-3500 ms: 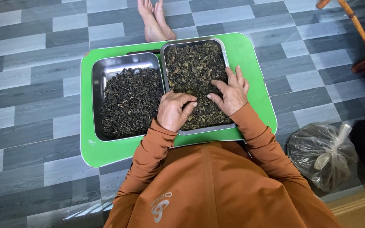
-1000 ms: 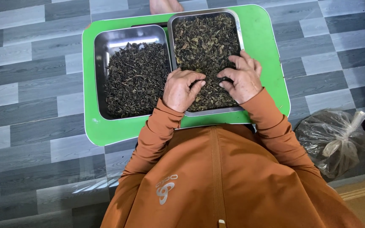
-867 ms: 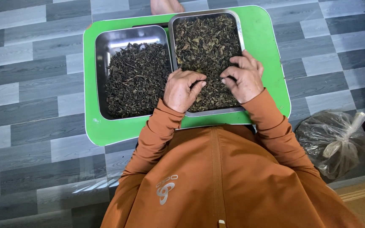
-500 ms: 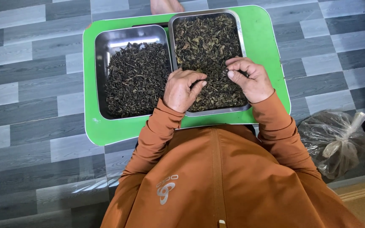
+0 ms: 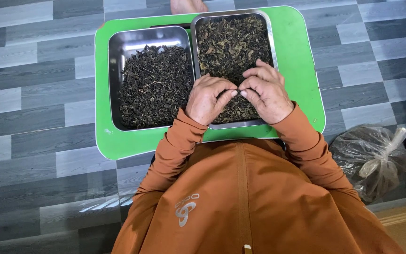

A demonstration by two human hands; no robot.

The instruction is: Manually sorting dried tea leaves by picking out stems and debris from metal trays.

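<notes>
You sit on a grey tiled floor in your orange top, with a green tray lying flat just ahead of you, its long axis running nine to three o'clock. Two steel pans sit side by side on it, each with its long axis pointing twelve to six. The left pan holds dark, almost black dried leaves. The right pan, touching it and set slightly further towards twelve, holds greener dried leaves. A knotted clear plastic bag lies on the floor at your four o'clock, well apart from the tray.

Over the near end of the right pan, your left hand and right hand meet with fingers curled narrow and fingertips nearly touching. Whether they pinch a leaf between them you cannot tell.
</notes>
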